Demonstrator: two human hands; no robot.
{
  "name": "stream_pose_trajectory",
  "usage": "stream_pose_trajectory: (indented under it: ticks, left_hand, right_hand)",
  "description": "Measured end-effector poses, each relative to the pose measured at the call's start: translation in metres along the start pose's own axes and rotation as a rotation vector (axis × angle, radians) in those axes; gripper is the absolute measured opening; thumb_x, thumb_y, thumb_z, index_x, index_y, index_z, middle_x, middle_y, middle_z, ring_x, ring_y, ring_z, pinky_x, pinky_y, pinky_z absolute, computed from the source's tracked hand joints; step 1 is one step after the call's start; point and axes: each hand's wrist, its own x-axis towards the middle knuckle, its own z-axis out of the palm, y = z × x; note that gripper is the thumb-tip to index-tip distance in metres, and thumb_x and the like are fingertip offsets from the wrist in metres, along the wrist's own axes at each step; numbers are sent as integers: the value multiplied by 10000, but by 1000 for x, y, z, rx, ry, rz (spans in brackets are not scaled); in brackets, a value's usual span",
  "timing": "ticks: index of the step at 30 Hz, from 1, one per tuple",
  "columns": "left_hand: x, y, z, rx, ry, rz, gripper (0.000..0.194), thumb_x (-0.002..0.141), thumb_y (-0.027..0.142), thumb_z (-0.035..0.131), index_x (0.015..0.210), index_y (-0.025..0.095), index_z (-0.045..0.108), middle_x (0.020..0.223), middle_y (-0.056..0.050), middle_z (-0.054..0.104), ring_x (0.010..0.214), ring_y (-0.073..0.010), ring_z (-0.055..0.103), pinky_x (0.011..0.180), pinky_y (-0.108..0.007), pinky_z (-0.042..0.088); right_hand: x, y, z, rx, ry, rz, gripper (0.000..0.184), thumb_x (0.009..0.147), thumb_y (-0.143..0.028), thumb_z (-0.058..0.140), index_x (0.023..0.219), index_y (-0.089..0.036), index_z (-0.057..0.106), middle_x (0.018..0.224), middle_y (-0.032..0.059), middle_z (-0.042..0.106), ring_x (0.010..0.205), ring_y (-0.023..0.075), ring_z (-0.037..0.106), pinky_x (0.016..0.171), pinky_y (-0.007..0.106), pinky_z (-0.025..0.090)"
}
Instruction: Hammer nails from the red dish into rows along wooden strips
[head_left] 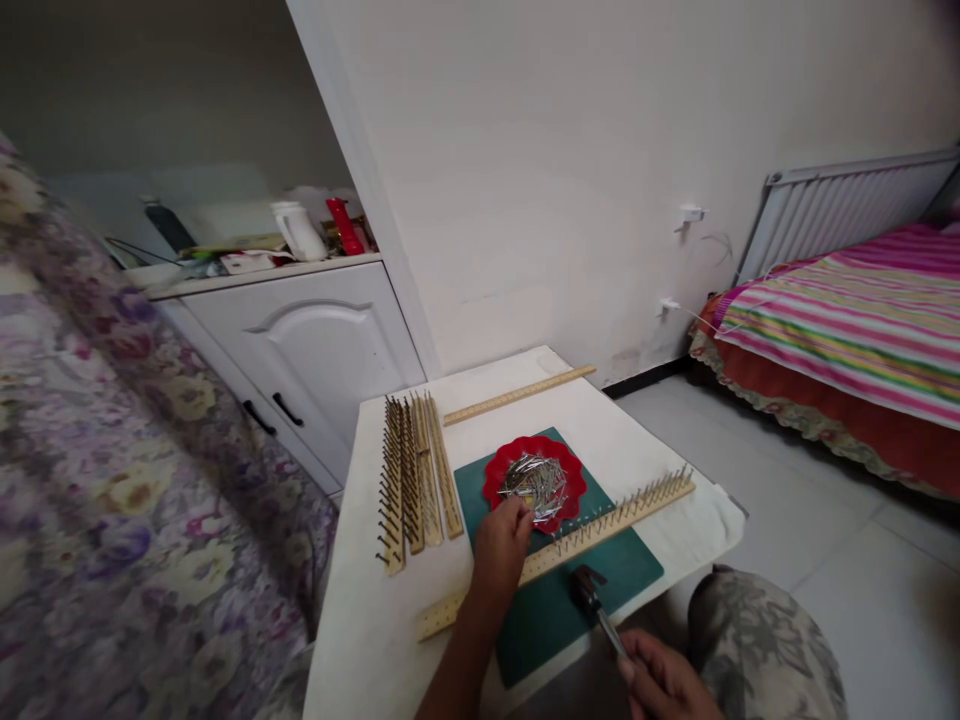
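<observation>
My left hand (507,535) reaches to the near rim of a red scalloped dish (576,478), its fingers closed beside the heap of nails (534,480). What the fingertips hold, if anything, is too small to make out. Lower right, my right hand (660,675) is wrapped round the handle of a claw hammer (600,610), whose head hangs above a green mat (517,650). A pale wooden strip (540,562) crosses the mat beneath my left wrist. Several nails (637,500) stand upright along its right part; small holes dot its left part.
More wooden strips (448,490) lie side by side at the table's left, some bristling with dark nails (390,470). One bare strip (517,395) lies near the back edge of the white-covered table (352,610). My camouflage-clad knee (757,640) is at the table's right corner.
</observation>
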Motion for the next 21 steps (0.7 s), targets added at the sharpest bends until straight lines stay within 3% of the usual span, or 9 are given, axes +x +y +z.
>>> stream_pose_trajectory:
  ticks: [4,11,21]
  left_hand:
    - [-19,-3,0,-252,-57,-21,164,870,292,390,769,202,483,603,52,527,488,-104,523,529,-208,377]
    - [-47,-15,6,17,16,30,115,800,188,438,710,191,510,720,6,547,674,-133,531,615,-228,362]
    - [-39,-7,21,143,-10,65,152,828,161,410,734,190,526,780,-16,546,726,-147,537,670,-248,370]
  right_hand:
    - [-1,3,4,9,52,10,526,703,-722,508,739,-197,511,471,-88,420,368,58,283,364,187,160]
    - [-6,2,10,71,113,28,496,695,-700,540,726,-207,492,439,-105,411,332,45,242,353,172,132]
    - [1,13,6,59,37,39,533,685,-737,498,760,-209,489,444,-110,428,265,30,244,300,166,145]
